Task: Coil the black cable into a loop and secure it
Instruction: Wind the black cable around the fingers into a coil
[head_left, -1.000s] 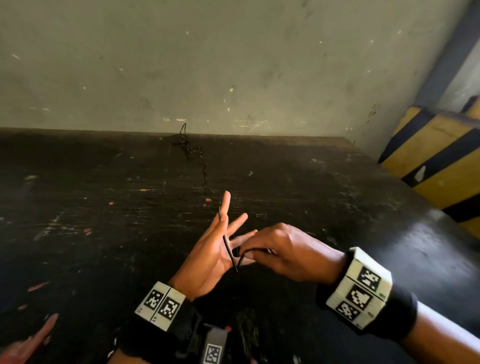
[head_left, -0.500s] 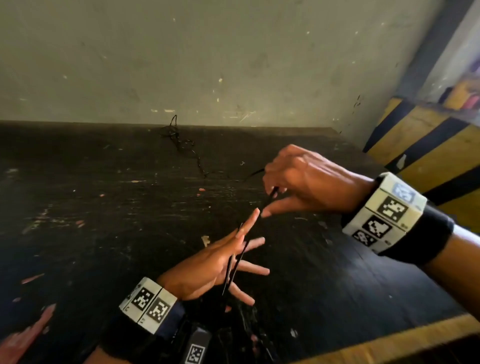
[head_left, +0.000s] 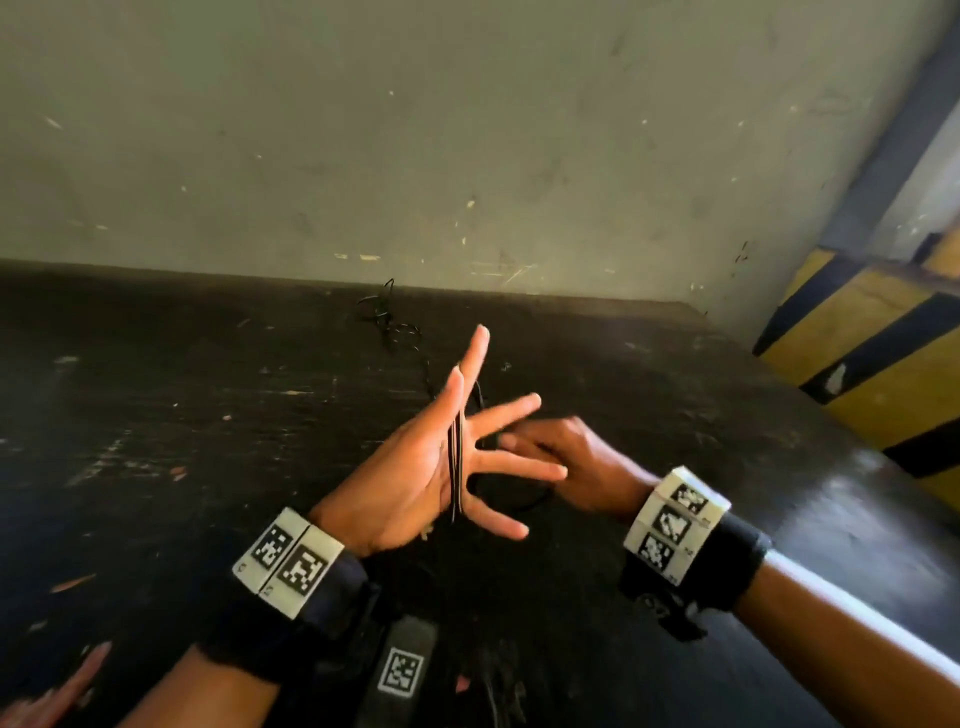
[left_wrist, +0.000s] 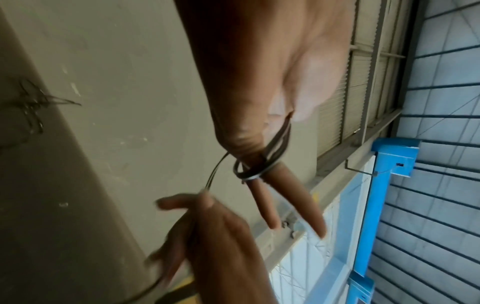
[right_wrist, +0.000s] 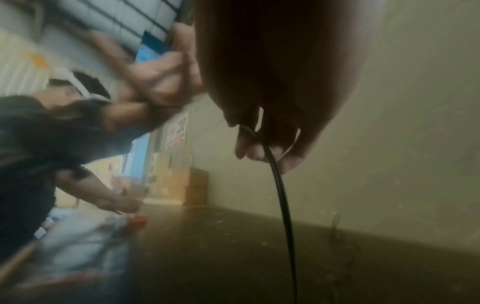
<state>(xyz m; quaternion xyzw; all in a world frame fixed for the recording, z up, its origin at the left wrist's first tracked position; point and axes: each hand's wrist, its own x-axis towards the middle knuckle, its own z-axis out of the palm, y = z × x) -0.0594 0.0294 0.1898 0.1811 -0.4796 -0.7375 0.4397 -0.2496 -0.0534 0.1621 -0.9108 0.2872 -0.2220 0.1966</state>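
Note:
My left hand (head_left: 415, 467) is held up over the dark table (head_left: 208, 415), palm to the right, fingers straight and spread. Turns of the thin black cable (head_left: 456, 462) run across its palm and round the fingers (left_wrist: 255, 168); the thumb clamps the strands against the forefinger's base. My right hand (head_left: 571, 457) is low behind the left fingers and pinches the running cable (right_wrist: 280, 195) between thumb and fingertips (right_wrist: 259, 152). The rest of the cable lies in a loose tangle (head_left: 387, 322) at the back of the table, by the wall.
A yellow and black striped barrier (head_left: 857, 364) stands at the table's right end. Someone else's fingers (head_left: 31, 706) show at the bottom left. The right wrist view shows another person (right_wrist: 39, 144) and cardboard boxes (right_wrist: 192, 185) at the far side.
My right hand, raised beyond the left fingertips half a second ago, has swung down behind the left fingers with the cable. The left hand now stands more upright.

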